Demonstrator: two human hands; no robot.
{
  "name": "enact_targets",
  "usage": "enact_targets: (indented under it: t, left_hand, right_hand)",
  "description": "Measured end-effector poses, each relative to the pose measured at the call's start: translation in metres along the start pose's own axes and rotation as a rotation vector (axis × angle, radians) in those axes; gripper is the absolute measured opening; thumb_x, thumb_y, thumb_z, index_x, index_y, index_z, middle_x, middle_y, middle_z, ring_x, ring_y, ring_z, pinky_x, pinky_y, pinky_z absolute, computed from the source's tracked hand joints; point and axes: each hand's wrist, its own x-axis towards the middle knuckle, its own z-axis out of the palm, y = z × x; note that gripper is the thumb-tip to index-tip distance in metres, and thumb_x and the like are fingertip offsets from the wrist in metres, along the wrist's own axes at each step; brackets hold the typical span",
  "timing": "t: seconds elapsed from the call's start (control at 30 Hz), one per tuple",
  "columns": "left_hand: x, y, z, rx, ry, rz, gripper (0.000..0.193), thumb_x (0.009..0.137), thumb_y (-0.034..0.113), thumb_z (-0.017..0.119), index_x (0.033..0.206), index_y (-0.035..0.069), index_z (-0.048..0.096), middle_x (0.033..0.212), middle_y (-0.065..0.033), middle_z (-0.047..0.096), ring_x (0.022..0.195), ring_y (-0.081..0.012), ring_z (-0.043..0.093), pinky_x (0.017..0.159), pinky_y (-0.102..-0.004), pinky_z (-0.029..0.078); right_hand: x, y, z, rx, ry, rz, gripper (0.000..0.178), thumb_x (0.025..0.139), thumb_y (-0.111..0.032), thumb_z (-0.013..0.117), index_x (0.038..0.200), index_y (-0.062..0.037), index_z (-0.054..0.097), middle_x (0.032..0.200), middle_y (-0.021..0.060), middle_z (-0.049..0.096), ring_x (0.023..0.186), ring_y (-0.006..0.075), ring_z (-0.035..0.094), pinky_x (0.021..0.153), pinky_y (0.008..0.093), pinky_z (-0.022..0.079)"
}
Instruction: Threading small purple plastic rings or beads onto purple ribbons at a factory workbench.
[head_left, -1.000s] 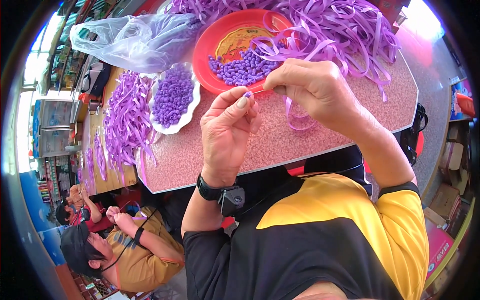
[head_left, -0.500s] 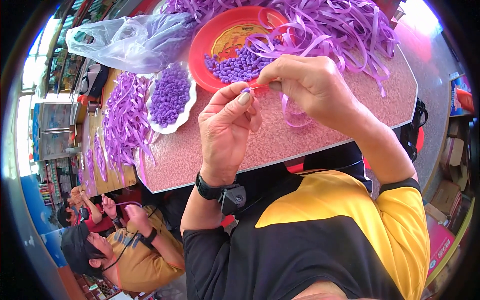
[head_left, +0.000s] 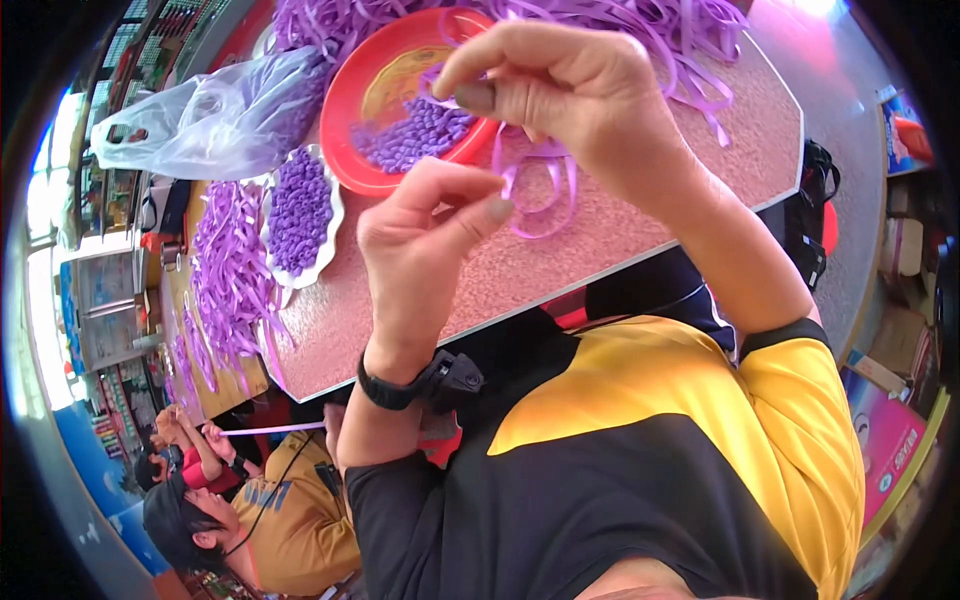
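My left hand (head_left: 415, 250), a dark band on its wrist, is raised over the near part of the pink table. Its thumb and forefinger are pinched on a narrow purple ribbon (head_left: 508, 180). Higher and to the right, my right hand (head_left: 590, 105) hangs over the edge of a red plate (head_left: 345, 165), thumb and forefinger pressed together. What they hold, if anything, is too small to make out. Purple beads (head_left: 410, 140) lie in the plate. A loop of ribbon (head_left: 545, 232) rests on the table below my right hand.
A white scalloped dish (head_left: 330, 240) of purple beads stands left of the plate, beside cut ribbon pieces (head_left: 225, 260). Behind lie a clear plastic bag (head_left: 215, 115) and a big ribbon heap (head_left: 690, 45). At lower left a seated person (head_left: 290, 510) handles a purple strip.
My hands have drawn apart, the right one moving up and left, away from the left fingertips. The view has shifted, so the table's things appear farther left.
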Motion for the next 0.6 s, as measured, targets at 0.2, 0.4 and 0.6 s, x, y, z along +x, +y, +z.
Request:
enact_targets:
  t: [0.2,0.4,0.6]
  left_hand:
    - [-0.002,-0.019,0.023,0.686,-0.206,0.485,0.023,0.071,0.003,0.077,0.092,0.005,0.068,0.085,-0.0080,0.055,0.080,-0.0238,0.057,0.067,-0.0333,0.048]
    - [-0.002,-0.006,0.005,-0.017,-0.273,0.361,0.013,0.078,-0.004,0.062,0.090,0.000,0.065,0.094,-0.0115,0.066,0.069,-0.0131,0.057,0.054,-0.0245,0.043]
    - [-0.017,-0.015,-0.026,-0.999,-0.096,0.026,0.012,0.089,0.007,0.055,0.096,0.000,0.062,0.089,-0.0179,0.062,0.070,-0.0219,0.059,0.052,-0.0259,0.044]
  right_hand:
    - [0.002,-0.020,-0.007,0.374,0.073,0.099,0.013,0.095,0.006,0.056,0.104,0.0029,0.066,0.105,0.0091,0.070,0.103,0.0145,0.064,0.094,0.0287,0.051]
    - [0.007,-0.032,-0.014,0.306,0.093,0.357,0.012,0.094,0.002,0.060,0.103,0.0007,0.069,0.088,0.0037,0.069,0.074,0.0064,0.063,0.066,0.0193,0.052]
    - [0.005,-0.022,-0.012,0.487,0.028,0.348,0.013,0.095,-0.002,0.060,0.105,-0.0001,0.068,0.089,0.0047,0.070,0.066,0.0076,0.063,0.057,0.0198,0.050]
